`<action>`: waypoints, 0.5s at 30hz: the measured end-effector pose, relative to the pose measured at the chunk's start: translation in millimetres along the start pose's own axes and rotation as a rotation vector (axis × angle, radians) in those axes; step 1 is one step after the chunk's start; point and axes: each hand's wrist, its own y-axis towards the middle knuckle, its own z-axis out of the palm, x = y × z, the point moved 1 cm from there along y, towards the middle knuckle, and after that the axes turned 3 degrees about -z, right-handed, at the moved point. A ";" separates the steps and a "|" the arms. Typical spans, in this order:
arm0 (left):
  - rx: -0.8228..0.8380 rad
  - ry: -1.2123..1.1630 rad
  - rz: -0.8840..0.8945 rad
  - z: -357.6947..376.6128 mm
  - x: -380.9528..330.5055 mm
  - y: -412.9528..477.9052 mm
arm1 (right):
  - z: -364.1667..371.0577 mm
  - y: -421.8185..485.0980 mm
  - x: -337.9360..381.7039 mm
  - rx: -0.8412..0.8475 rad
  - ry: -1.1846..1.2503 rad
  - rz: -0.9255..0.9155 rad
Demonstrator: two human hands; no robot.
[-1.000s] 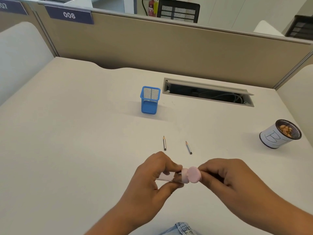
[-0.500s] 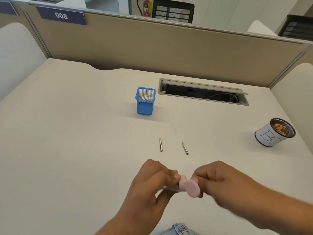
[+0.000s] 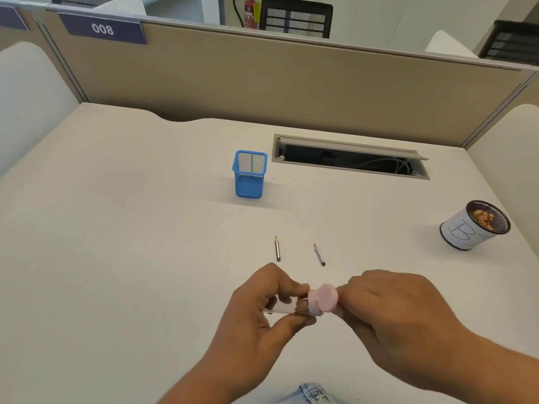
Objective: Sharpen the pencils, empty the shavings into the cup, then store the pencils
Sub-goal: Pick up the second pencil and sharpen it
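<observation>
At the near edge a patch of denim [image 3: 309,394] shows below the surface [image 3: 116,258]. Just beyond it both hands meet over the surface and hold the sharpener [image 3: 316,301] between them. The left hand [image 3: 262,313] has its fingers [image 3: 287,282] and thumb curled round the sharpener's clear barrel [image 3: 281,308]. The right hand [image 3: 388,313] pinches the pink round end [image 3: 328,297] with its fingers closed on it. What is in the barrel cannot be made out.

A little farther out two short pencils lie flat, apart from each other and untouched, with their points facing away: the left pencil [image 3: 277,248] and the right pencil [image 3: 319,254].

Off to the right stands a dark mesh cup [image 3: 466,231] wrapped in white paper with a hand-drawn letter, and brown shavings [image 3: 485,218] lie in it. Farther back, near the middle, a blue mesh pencil holder [image 3: 250,182] stands upright. Just right of it a cable tray [image 3: 350,170] is sunk into the surface with its flap raised and cables [image 3: 376,164] inside. A beige partition [image 3: 291,80] closes the far side and carries a sign reading 008 [image 3: 102,29].
</observation>
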 end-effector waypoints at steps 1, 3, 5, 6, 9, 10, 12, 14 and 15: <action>0.001 0.023 0.033 0.5 0.6 1.0 | -1.4 1.0 4.1 0.053 0.133 0.105; -0.013 0.081 0.128 1.2 1.6 2.4 | 0.9 5.5 7.2 0.122 0.486 0.345; -0.023 0.135 0.223 2.6 2.0 3.5 | 2.5 8.8 3.4 0.194 0.948 0.650; -0.020 0.166 0.263 3.1 2.2 3.4 | 2.5 10.8 1.2 0.245 1.168 0.774; 0.017 0.208 0.295 2.6 3.5 3.2 | -0.2 12.0 -1.7 0.372 1.393 0.889; 0.029 0.193 0.263 1.8 4.4 3.2 | -0.7 11.8 -2.3 0.394 1.337 0.840; 0.032 0.155 0.154 0.1 5.8 2.6 | -3.0 11.1 -2.2 0.362 0.965 0.640; -0.001 0.133 0.052 -1.1 5.3 2.0 | -3.5 7.8 -3.9 0.251 0.371 0.343; -0.015 0.114 0.007 -1.7 4.3 2.0 | -3.1 6.7 -4.1 0.192 0.113 0.202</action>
